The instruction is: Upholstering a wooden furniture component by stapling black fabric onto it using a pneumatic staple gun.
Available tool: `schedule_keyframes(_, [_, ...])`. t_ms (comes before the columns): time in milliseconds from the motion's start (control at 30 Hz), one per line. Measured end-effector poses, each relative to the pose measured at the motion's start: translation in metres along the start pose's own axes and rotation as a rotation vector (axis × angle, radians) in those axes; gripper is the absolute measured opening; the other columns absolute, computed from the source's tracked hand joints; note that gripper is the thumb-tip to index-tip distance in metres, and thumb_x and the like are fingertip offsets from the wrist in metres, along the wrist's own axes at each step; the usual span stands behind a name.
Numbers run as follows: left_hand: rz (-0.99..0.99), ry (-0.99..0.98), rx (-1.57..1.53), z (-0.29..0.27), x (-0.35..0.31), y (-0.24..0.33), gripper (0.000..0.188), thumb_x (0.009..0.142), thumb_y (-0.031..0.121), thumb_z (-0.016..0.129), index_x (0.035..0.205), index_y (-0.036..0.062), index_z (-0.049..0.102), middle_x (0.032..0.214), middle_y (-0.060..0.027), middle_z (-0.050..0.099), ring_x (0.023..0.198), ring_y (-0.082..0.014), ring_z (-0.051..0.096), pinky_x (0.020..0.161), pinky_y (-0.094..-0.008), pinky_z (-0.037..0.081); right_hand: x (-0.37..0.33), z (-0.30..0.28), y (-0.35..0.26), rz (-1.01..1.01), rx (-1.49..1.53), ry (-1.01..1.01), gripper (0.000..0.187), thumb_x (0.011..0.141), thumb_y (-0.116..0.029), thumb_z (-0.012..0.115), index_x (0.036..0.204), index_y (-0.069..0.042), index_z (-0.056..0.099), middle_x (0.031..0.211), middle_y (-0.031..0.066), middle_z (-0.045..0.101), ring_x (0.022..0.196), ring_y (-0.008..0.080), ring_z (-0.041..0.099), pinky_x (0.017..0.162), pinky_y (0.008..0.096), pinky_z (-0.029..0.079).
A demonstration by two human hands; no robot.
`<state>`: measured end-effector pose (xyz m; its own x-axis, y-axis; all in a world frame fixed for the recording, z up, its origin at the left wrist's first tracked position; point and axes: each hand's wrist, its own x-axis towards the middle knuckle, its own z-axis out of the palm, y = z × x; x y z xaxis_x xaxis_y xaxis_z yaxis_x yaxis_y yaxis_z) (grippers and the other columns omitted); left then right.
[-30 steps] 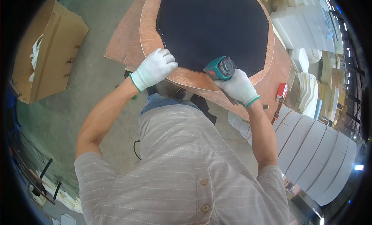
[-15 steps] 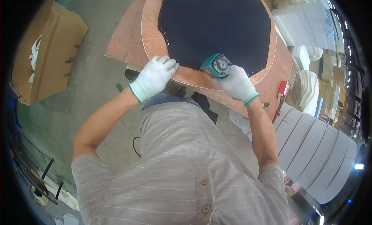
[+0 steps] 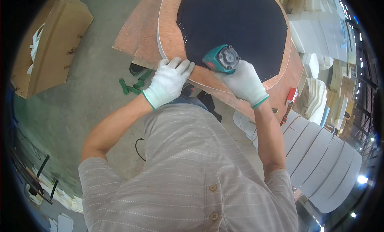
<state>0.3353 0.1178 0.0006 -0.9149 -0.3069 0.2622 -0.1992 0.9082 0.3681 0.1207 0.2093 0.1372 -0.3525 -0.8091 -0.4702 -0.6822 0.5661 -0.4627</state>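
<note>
My left hand [image 3: 170, 81], in a white glove with a green cuff, grips the near left rim of a rounded wooden panel [image 3: 171, 40], its fingers bent over the edge. Black fabric [image 3: 236, 24] covers the panel's middle, and small staples show along its border. In my right hand [image 3: 246, 85], gloved alike, is a teal staple gun [image 3: 219, 59] with a grey cap. The gun is held over the near border of the fabric. Its nose is hidden, so I cannot tell whether it touches the panel.
Beneath the panel lies a larger plywood board [image 3: 134, 30], with a red box [image 3: 292, 95] at its right. A cardboard box [image 3: 60, 40] stands at the left. Green strapping [image 3: 134, 87] lies on the floor. White foam rolls [image 3: 316, 152] and stacked foam sheets [image 3: 320, 32] fill the right side.
The panel has shifted to the right on the board, with my left hand moving along at its rim. The staple gun has moved slightly left and away from me. More green strapping shows.
</note>
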Motion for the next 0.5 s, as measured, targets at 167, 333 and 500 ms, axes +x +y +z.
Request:
schedule_keyframes(167, [-0.116, 0.013, -0.06, 0.011, -0.01, 0.013, 0.061, 0.081, 0.012, 0.064, 0.141, 0.0064, 0.063, 0.108, -0.0097, 0.059, 0.106, -0.03, 0.058, 0.092, -0.0461, 0.042, 0.009, 0.02, 0.005, -0.041, -0.035, 0.014, 0.028, 0.086, -0.032, 0.076, 0.097, -0.006, 0.078, 0.089, 0.0229, 0.074, 0.093, 0.0432, 0.07, 0.08, 0.0471, 0.057])
schedule_keyframes(333, [-0.186, 0.044, -0.113, 0.017, -0.014, 0.017, 0.06, 0.08, 0.01, 0.065, 0.14, 0.0071, 0.063, 0.105, -0.0101, 0.057, 0.102, -0.0316, 0.056, 0.089, -0.0468, 0.042, 0.015, 0.006, -0.021, -0.101, -0.006, 0.045, 0.029, 0.086, -0.031, 0.076, 0.094, -0.003, 0.077, 0.089, 0.0238, 0.073, 0.091, 0.0448, 0.07, 0.078, 0.0481, 0.057])
schedule_keyframes(500, [-0.033, 0.206, -0.37, 0.024, -0.053, 0.024, 0.036, 0.074, 0.004, 0.066, 0.108, 0.0132, 0.073, 0.102, -0.0097, 0.057, 0.1, -0.0324, 0.056, 0.088, -0.0472, 0.044, 0.03, 0.02, -0.019, -0.066, -0.101, -0.052, 0.029, 0.086, -0.031, 0.075, 0.092, -0.003, 0.077, 0.086, 0.0253, 0.073, 0.089, 0.0464, 0.069, 0.078, 0.0504, 0.057])
